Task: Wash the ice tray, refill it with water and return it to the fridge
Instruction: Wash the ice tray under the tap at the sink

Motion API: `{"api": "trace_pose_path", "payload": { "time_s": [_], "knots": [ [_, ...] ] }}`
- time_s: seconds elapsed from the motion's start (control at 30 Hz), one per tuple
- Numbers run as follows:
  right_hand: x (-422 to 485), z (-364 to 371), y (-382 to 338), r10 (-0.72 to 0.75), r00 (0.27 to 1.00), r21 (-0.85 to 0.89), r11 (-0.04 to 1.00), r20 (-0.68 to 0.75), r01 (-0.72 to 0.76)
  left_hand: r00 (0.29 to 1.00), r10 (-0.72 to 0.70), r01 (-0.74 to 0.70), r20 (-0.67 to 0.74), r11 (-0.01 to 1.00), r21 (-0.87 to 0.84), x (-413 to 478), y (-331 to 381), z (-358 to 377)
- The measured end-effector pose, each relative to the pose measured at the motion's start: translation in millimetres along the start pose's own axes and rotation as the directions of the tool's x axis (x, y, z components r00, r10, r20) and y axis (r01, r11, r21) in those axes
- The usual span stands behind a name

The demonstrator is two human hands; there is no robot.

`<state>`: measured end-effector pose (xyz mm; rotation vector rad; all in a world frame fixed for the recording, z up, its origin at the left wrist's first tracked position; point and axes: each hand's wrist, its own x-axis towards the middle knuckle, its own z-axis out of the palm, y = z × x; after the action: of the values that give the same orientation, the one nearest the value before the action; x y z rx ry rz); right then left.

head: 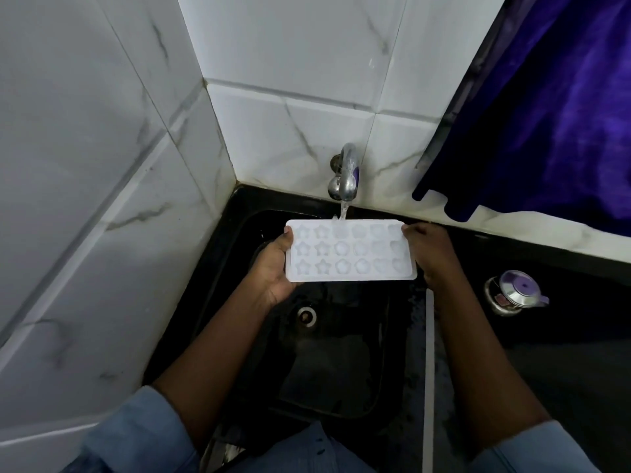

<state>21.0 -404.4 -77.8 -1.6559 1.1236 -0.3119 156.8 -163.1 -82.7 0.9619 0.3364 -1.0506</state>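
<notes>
A white ice tray (350, 250) with star, flower and heart moulds hangs level over the black sink (239, 213). My left hand (273, 264) grips its left end, thumb on the top rim. My right hand (428, 250) grips its right end with the fingers curled over the edge. Water runs from the metal tap (346, 174) onto the tray's far edge near the middle.
The sink drain (306, 315) lies below the tray. White marble-pattern tiles (102, 165) close off the left and back. A purple cloth (546, 114) hangs at the upper right. A small steel pot with a purple lid knob (515, 293) sits on the black counter to the right.
</notes>
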Motion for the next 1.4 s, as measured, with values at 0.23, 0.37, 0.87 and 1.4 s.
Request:
{"api": "trace_pose_path", "payload": {
  "time_s": [0.23, 0.37, 0.87, 1.4],
  "knots": [
    [2.6, -21.3, 8.2, -0.029, 0.996, 0.000, 1.000, -0.079, 0.029, 1.000, -0.017, 0.015, 0.021, 0.996, 0.084, 4.4, -5.2, 23.4],
    [2.2, -31.3, 11.7, -0.034, 0.993, 0.012, 0.999, -0.109, 0.035, 1.000, -0.028, 0.027, 0.010, 0.991, 0.129, 4.7, -9.3, 29.6],
    [0.0, -22.8, -7.4, -0.105, 0.988, -0.005, 0.994, -0.117, 0.105, 1.000, 0.007, -0.005, -0.022, 0.992, 0.128, -2.0, -4.4, 13.5],
    [-14.3, 73.3, -36.1, -0.110, 0.991, 0.007, 0.994, 0.079, 0.110, 0.983, 0.118, -0.107, -0.141, 0.991, 0.081, -24.5, 43.9, -70.2]
  ]
}}
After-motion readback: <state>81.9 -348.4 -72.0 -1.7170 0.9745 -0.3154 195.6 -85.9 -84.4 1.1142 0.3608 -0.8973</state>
